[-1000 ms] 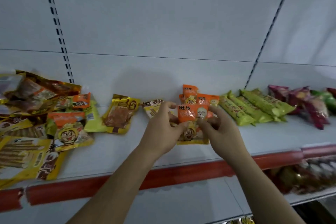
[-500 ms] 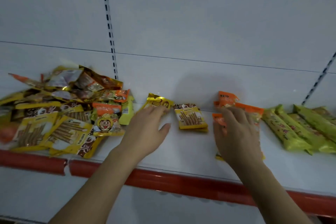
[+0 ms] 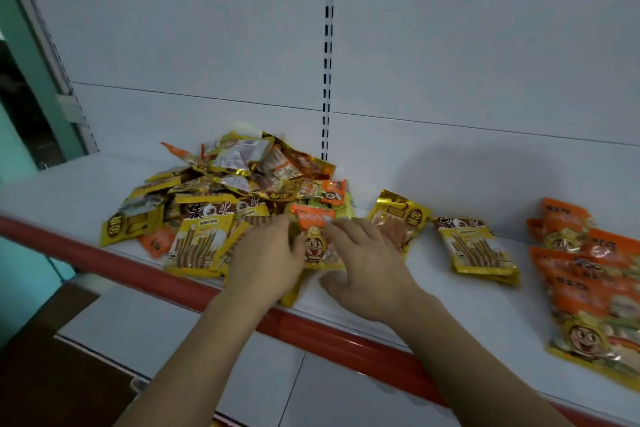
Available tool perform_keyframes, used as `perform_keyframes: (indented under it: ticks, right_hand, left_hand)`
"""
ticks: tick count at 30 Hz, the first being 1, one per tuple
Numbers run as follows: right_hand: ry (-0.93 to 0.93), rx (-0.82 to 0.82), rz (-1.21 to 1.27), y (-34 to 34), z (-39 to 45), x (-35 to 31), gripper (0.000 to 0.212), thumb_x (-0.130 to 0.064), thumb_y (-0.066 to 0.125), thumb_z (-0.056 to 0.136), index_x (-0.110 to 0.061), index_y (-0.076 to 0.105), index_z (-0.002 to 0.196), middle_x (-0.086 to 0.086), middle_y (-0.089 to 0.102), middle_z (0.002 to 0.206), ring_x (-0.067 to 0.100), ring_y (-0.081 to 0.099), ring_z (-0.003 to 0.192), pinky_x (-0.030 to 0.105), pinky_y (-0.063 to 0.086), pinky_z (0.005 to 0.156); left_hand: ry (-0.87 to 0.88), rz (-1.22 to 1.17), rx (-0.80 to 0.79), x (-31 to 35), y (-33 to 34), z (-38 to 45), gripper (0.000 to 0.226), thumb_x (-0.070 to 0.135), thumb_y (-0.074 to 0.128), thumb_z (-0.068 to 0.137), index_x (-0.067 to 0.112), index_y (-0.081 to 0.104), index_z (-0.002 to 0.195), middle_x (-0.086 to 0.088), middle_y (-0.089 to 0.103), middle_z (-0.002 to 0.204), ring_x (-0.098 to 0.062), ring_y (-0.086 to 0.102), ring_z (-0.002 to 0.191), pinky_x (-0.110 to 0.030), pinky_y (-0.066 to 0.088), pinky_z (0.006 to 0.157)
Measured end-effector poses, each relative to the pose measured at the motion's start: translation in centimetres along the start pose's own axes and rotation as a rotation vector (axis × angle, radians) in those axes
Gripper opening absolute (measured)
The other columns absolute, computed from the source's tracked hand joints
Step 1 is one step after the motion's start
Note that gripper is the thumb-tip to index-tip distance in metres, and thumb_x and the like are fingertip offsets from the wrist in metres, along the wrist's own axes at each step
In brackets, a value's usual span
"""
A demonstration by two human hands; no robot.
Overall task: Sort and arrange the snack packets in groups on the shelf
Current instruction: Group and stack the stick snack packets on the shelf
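Note:
A mixed pile of snack packets (image 3: pixel 225 191) lies on the white shelf (image 3: pixel 460 308) at the left. At the pile's right front lies an orange packet with a cartoon face (image 3: pixel 313 241). My left hand (image 3: pixel 266 260) rests on yellow packets with its thumb and fingertips at that packet's left edge. My right hand (image 3: pixel 367 270) lies spread on the shelf, its forefinger touching the packet's orange top. Sorted orange packets (image 3: pixel 588 274) lie in a group at the right.
A gold packet (image 3: pixel 398 218) lies just right of my right hand, and a small stack of yellow stick-biscuit packets (image 3: pixel 479 251) lies beyond it. The shelf's red front strip (image 3: pixel 131 267) runs under my forearms. A lower white shelf (image 3: pixel 180 329) sits below.
My view has swung left to the mixed pile. My right hand left the orange group and both hands moved left to the orange cartoon-face packet at the pile's edge.

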State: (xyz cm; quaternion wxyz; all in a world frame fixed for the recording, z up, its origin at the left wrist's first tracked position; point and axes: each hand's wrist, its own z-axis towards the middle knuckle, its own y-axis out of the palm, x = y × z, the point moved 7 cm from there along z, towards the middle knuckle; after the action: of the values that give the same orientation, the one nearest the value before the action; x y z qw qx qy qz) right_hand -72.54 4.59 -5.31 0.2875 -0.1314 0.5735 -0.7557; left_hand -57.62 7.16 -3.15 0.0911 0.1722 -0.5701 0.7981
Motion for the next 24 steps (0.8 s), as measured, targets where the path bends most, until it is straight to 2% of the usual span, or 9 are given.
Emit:
perform_keyframes:
  ticks: [2,4,7,9,11,13,16,21,24]
  right_hand:
    - [0.004,-0.018,-0.053,0.9,0.8,-0.9,0.073,-0.044,0.055,0.086,-0.017,0.038,0.152,0.003,0.045,0.151,0.029,0.032,0.145,0.051,0.036,0.113]
    - [0.019,0.108,-0.044,0.4,1.3,-1.0,0.057,-0.036,0.05,0.086,-0.012,0.057,0.137,0.008,0.066,0.127,0.034,0.053,0.128,0.049,0.05,0.099]
    - [0.044,0.361,0.017,-1.8,1.2,-0.3,0.033,-0.023,0.051,0.093,-0.01,0.068,0.118,0.007,0.073,0.1,0.032,0.064,0.101,0.04,0.053,0.081]
    - [0.043,0.475,0.024,-3.3,0.9,-0.9,0.033,-0.017,0.056,0.092,-0.008,0.069,0.121,0.006,0.074,0.103,0.03,0.065,0.097,0.038,0.053,0.078]
    - [-0.025,0.529,0.01,-3.8,0.9,-2.6,0.037,-0.014,0.055,0.09,-0.006,0.068,0.124,0.007,0.073,0.114,0.029,0.064,0.101,0.038,0.055,0.081]
    - [-0.114,0.514,0.032,-3.3,1.0,-4.0,0.037,-0.012,0.059,0.091,-0.006,0.067,0.126,0.007,0.07,0.121,0.027,0.063,0.109,0.036,0.054,0.088]
    - [-0.157,0.411,0.069,-2.8,1.6,-4.5,0.049,-0.01,0.057,0.09,-0.013,0.059,0.138,0.002,0.062,0.136,0.02,0.053,0.126,0.028,0.044,0.102]
    - [0.249,0.209,0.035,-2.3,5.9,-0.8,0.054,-0.012,0.05,0.094,-0.012,0.045,0.148,0.006,0.048,0.15,0.029,0.039,0.139,0.037,0.035,0.112]
    - [0.319,0.035,-0.06,-0.7,9.6,0.4,0.058,-0.024,0.051,0.096,-0.016,0.037,0.152,0.004,0.037,0.156,0.029,0.028,0.144,0.041,0.031,0.115]
  left_hand:
    - [0.031,-0.121,-0.096,-0.3,0.1,0.5,0.039,0.028,0.044,0.108,0.022,0.047,0.147,-0.004,0.072,0.112,-0.024,0.068,0.086,-0.044,0.058,0.072]
    - [0.038,-0.232,-0.14,-0.9,-0.5,1.0,0.039,0.024,0.042,0.109,0.027,0.047,0.148,-0.003,0.072,0.116,-0.028,0.069,0.088,-0.048,0.059,0.075]
    - [0.016,-0.317,-0.125,-1.8,-2.1,2.0,0.04,0.042,0.044,0.108,0.023,0.056,0.142,0.002,0.068,0.13,-0.018,0.067,0.106,-0.035,0.055,0.087]
    - [-0.019,-0.498,-0.165,-1.6,-2.2,2.5,0.055,0.064,0.04,0.1,0.025,0.064,0.129,0.007,0.069,0.121,-0.013,0.066,0.105,-0.035,0.053,0.092]
    - [-0.084,-0.798,-0.242,-0.8,-1.7,2.9,0.052,0.071,0.049,0.093,0.029,0.067,0.117,0.01,0.07,0.112,-0.007,0.069,0.097,-0.034,0.058,0.087]
    - [-0.14,-0.952,-0.218,-0.9,-1.3,3.5,0.035,0.056,0.062,0.095,0.029,0.065,0.117,0.01,0.069,0.11,-0.006,0.067,0.098,-0.03,0.059,0.079]
    - [-0.17,-0.939,-0.086,-2.8,-1.5,4.3,0.019,0.031,0.063,0.101,0.028,0.061,0.12,0.011,0.068,0.108,-0.007,0.064,0.099,-0.027,0.049,0.074]
    - [-0.201,-0.97,-0.041,-6.8,-2.7,5.1,0.013,0.024,0.056,0.105,0.027,0.058,0.118,0.005,0.067,0.108,-0.013,0.063,0.094,-0.03,0.048,0.076]
    - [-0.183,-0.964,-0.042,-8.1,-3.4,5.2,0.012,0.027,0.055,0.106,0.028,0.056,0.118,-0.001,0.066,0.109,-0.016,0.062,0.091,-0.034,0.049,0.075]
